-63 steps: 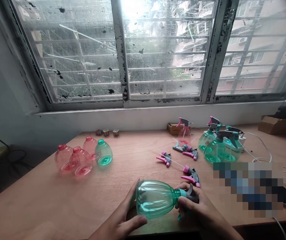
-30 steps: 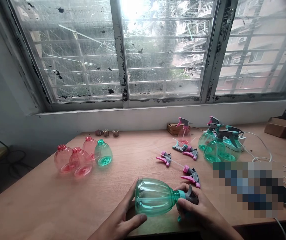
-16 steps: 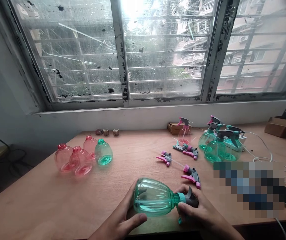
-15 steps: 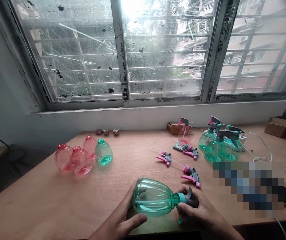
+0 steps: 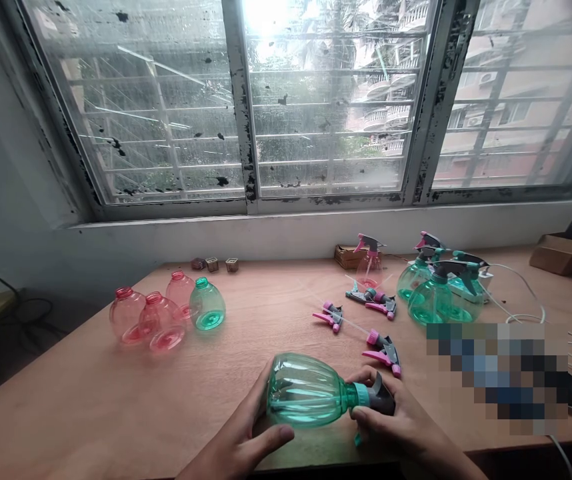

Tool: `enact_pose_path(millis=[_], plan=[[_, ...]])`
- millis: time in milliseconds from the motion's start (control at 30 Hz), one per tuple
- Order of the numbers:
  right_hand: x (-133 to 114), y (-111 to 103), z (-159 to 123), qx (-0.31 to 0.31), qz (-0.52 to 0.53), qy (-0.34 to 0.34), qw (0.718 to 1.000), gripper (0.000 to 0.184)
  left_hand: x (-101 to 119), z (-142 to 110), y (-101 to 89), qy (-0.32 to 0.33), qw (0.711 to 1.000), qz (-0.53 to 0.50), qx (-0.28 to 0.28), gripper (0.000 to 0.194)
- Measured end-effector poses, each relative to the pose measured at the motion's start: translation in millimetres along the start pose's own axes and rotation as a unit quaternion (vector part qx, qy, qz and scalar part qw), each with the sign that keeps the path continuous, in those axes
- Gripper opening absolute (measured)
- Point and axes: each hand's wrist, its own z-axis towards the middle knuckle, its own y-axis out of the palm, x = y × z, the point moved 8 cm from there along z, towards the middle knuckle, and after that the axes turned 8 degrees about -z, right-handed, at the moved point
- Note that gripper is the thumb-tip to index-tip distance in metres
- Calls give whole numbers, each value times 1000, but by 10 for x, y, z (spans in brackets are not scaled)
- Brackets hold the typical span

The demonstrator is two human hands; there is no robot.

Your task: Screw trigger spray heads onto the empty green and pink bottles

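A clear green spray bottle (image 5: 306, 392) lies sideways between my hands, above the table's front edge. Its base points left and its neck points right. My left hand (image 5: 246, 427) cups the base, with the thumb below and the fingers partly hidden behind the bottle. My right hand (image 5: 391, 417) grips the grey spray head (image 5: 382, 396) and its turquoise collar (image 5: 361, 395) at the neck. Just beyond my right hand lies a loose pink-and-grey spray head (image 5: 385, 352). Another loose spray head (image 5: 332, 316) rests farther back, with its thin tube attached.
Pink bottles (image 5: 166, 323) and a green bottle (image 5: 207, 307) stand headless at left. Assembled green spray bottles (image 5: 429, 300) and a pink one (image 5: 369, 270) stand at back right. White cables (image 5: 526, 280), a blurred patch (image 5: 496, 373) and a cardboard box (image 5: 563, 253) are on the right.
The bottle has turned slightly about its length and its base has risen a little. Both hands stay on it. The box at far right shifted right, and a person's hand there appeared and has mostly withdrawn.
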Motion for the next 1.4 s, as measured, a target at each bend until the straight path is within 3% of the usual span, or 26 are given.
enact_pose_path(millis=[267,500,967,1100,1233,1400], plan=[[-73,-26,6,30,-7,7,999,40,38,15,91,41,997,-51,-28,98],[-53,-33,6,32,11,8,999,43,82,-18,75,10,997,-70,-36,102],[-35,-69,27,59,98,0,993,46,41,-10,73,29,997,-52,-38,90],[-31,-59,23,59,93,11,994,49,48,-29,55,49,998,-12,-26,87],[-28,-43,10,45,70,15,996,48,41,-22,39,29,999,1,-15,93],[-35,-39,7,45,63,15,997,48,18,1,15,18,1000,-7,-11,87]])
